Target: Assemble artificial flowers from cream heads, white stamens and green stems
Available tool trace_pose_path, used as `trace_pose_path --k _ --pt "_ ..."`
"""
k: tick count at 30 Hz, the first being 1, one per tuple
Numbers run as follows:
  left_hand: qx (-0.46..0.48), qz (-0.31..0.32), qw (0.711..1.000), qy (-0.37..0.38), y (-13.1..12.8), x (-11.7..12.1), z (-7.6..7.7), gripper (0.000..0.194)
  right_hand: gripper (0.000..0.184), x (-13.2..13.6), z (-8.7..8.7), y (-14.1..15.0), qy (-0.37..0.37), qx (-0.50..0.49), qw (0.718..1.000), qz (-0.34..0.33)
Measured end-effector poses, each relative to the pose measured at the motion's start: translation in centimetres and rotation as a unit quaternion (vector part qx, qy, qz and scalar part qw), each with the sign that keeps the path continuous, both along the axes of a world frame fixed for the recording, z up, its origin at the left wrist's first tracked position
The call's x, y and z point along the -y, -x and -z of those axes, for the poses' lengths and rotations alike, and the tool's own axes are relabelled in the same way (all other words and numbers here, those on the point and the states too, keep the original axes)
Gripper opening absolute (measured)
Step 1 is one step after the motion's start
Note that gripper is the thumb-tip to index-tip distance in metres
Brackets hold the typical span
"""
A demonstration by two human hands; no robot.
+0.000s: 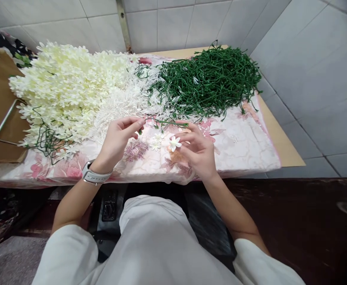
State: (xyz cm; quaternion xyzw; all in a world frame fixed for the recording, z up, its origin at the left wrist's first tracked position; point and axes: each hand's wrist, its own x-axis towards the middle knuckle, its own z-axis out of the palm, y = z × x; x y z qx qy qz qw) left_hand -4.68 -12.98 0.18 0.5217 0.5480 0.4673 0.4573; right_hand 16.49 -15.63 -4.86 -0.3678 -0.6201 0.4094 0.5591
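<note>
My left hand point(118, 138) pinches the left end of a thin green plastic stem point(164, 123) held level above the table. My right hand point(197, 148) holds the stem's right end and has a small white artificial flower point(174, 143) between its fingers. Both hands hover over a floral cloth point(239, 142). A couple of loose white flowers point(157, 141) lie on the cloth just under the stem.
A large heap of cream-white artificial flowers point(69, 87) fills the table's left. A pile of white stamen pieces point(122, 103) lies in the middle, a tangle of green stems point(212, 79) at the right. A brown board with a metal handle point(4, 122) sits far left. Tiled walls stand behind and right.
</note>
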Motion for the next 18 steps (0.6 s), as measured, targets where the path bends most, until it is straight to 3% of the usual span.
trace_pose_path --k 5,9,15,18 --pt "0.022 0.018 0.999 0.041 0.2 1.5 0.7 0.017 0.013 -1.2 -0.3 2.1 -0.009 -0.050 0.999 0.007" --pt "0.019 0.027 0.998 0.048 0.7 1.2 1.1 0.018 0.014 -1.1 -0.6 1.9 0.009 -0.049 0.999 0.013" --pt "-0.067 -0.004 0.994 -0.081 -1.3 -5.1 0.0 0.010 0.006 -0.5 0.6 -1.0 -0.040 -0.022 0.994 0.104" --pt "-0.091 0.016 0.991 -0.092 -2.9 -7.2 -1.0 0.011 0.008 -0.6 1.7 -2.2 -0.031 -0.027 0.991 0.125"
